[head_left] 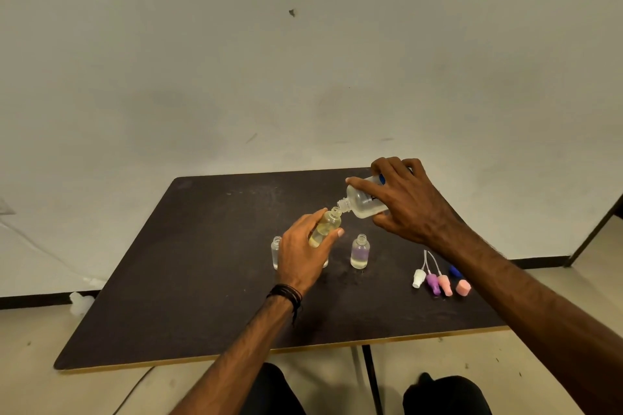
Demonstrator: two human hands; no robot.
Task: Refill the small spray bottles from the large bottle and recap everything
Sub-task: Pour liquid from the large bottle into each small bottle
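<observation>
My right hand (408, 202) grips the large clear bottle (360, 200), tipped so its open neck points down-left. That neck meets the mouth of a small bottle with yellowish liquid (326, 224), which my left hand (303, 251) holds tilted above the table. Two other small uncapped bottles stand upright on the dark table (188, 280): one at the left (275, 251), partly behind my left hand, and one with a purple tint (360, 251) to the right.
Loose spray heads lie to the right: white (418, 279), purple (433, 283) and pink (445, 285), each with a thin tube. A pink cap (463, 287) and a blue cap (454, 270) lie beside them. The table's front edge runs above my knees.
</observation>
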